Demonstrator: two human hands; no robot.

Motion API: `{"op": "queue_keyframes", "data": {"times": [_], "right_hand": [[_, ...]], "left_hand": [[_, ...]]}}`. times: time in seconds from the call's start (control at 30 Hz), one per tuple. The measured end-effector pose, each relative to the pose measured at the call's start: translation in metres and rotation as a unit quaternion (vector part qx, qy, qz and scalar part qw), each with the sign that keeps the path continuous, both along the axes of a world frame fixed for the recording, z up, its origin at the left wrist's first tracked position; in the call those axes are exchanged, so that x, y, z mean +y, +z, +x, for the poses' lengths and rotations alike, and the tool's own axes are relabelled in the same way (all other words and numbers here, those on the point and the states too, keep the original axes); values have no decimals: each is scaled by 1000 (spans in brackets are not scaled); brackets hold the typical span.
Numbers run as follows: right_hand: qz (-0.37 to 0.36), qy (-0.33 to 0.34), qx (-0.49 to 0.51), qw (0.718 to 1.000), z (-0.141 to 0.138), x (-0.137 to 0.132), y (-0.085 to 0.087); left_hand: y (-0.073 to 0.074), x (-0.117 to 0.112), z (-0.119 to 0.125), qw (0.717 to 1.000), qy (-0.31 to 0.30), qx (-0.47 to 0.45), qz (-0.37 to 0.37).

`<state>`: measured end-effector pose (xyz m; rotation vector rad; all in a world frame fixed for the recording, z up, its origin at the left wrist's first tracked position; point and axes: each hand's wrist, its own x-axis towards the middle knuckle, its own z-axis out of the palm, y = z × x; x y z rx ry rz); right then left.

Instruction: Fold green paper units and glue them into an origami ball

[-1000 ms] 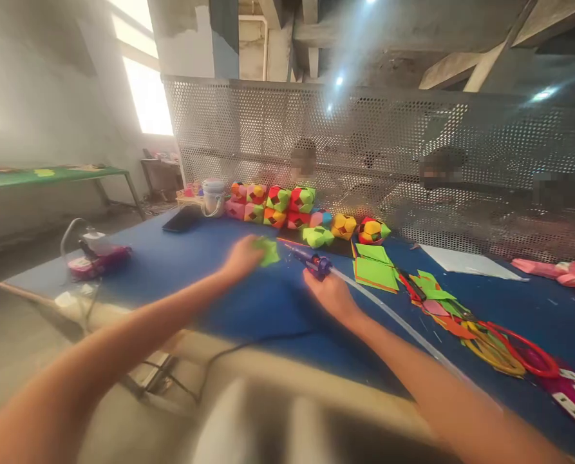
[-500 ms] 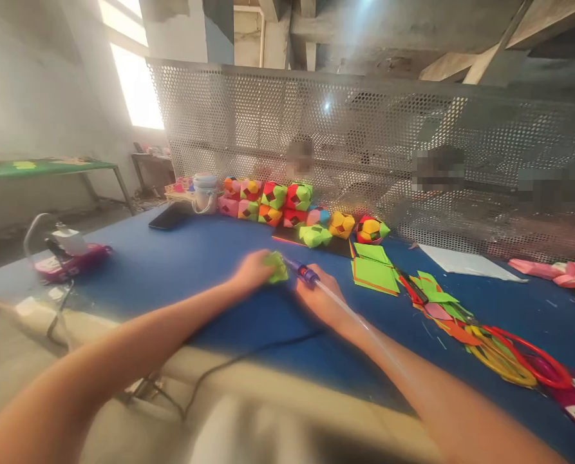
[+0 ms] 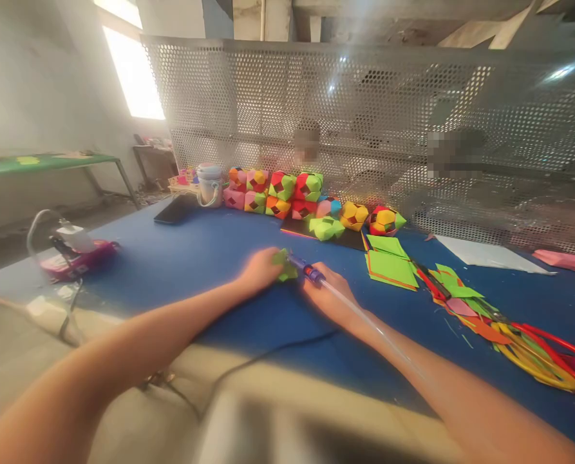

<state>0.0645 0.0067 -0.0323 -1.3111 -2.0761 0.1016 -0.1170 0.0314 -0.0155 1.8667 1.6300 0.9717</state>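
My left hand (image 3: 261, 270) is closed on a small folded green paper piece (image 3: 284, 265), held low over the blue table (image 3: 195, 258). Just to its right, my right hand (image 3: 329, 293) grips a purple glue gun (image 3: 307, 270) whose nozzle touches the green piece. A clear glue stick (image 3: 364, 319) trails back from the gun along my right forearm. A black cord (image 3: 263, 354) runs from under my right hand off the near table edge.
Several colourful paper balls (image 3: 287, 193) line the perforated metal screen (image 3: 364, 129) at the back. Green paper sheets (image 3: 388, 264), paper scraps and red and yellow rings (image 3: 538, 354) lie to the right. A phone (image 3: 176, 209), a white jar (image 3: 208, 183) and a pink device (image 3: 77, 254) sit left.
Both hands dropped from above the table to just over its surface and came together. The gun's nozzle now meets the green piece. The camera view shifted slightly.
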Motion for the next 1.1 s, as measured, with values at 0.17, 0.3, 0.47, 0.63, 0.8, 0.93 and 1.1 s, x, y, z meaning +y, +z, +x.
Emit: {"op": "queue_keyframes", "data": {"times": [0.17, 0.3, 0.47, 0.63, 0.8, 0.93, 1.1], "right_hand": [[34, -1, -8, 999, -1, 1, -2], [43, -10, -29, 999, -1, 1, -1], [54, -8, -43, 998, -1, -1, 1], [56, -24, -57, 997, 1, -3, 4], [61, -28, -70, 995, 3, -4, 6], [64, -33, -81, 994, 5, -5, 5], [59, -34, -91, 994, 10, -7, 4]], "left_hand": [[2, -6, 0, 1000, 11, 19, 3], [3, -8, 1, 999, 7, 31, 5], [4, -7, 0, 999, 9, 43, 8], [4, -8, 1, 998, 9, 58, 9], [5, -11, 5, 998, 6, 67, 15], [6, -13, 7, 997, 11, 68, 20], [9, -15, 10, 997, 9, 70, 22]]}}
